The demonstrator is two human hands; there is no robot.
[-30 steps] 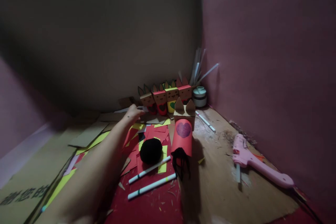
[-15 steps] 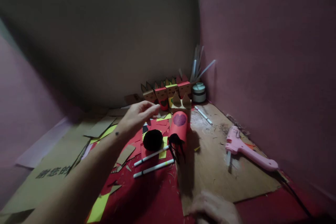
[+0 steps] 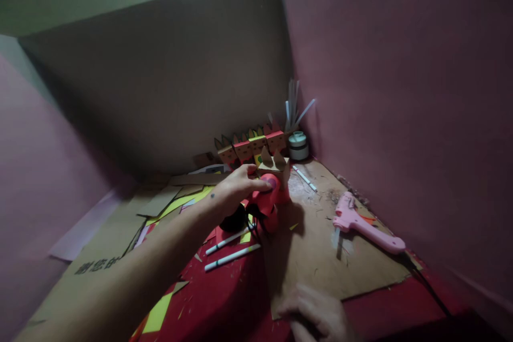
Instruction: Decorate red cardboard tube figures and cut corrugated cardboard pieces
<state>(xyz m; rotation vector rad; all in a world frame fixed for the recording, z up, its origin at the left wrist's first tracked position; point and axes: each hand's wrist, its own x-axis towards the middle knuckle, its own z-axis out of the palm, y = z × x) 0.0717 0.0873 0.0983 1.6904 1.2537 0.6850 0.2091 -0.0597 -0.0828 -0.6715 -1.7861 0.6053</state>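
My left hand [image 3: 242, 184] reaches in from the left and is closed on a red paper tube [image 3: 269, 200] with a dark heart on it and black strands at its near end. The thumb lies across the heart. Just behind stands a cardboard box head with two pointed ears [image 3: 276, 163]. A round black piece [image 3: 233, 220] sits under my left wrist, partly hidden. My right hand [image 3: 315, 312] rests low at the near edge of a cardboard sheet [image 3: 316, 272], its fingers loosely bent and apart, holding nothing I can see; it is slightly blurred.
Two white markers [image 3: 232, 257] lie on the red table, another marker [image 3: 304, 178] on the cardboard. A pink glue gun [image 3: 364, 227] with its cord is at right. Several eared box figures [image 3: 242, 150] and a pale jar [image 3: 298, 145] line the back. Paper scraps [image 3: 159, 311] are at left.
My left hand has moved right and down and taken hold of the red tube, which now tilts. My right hand stays near the cardboard edge. The camera view has shifted slightly.
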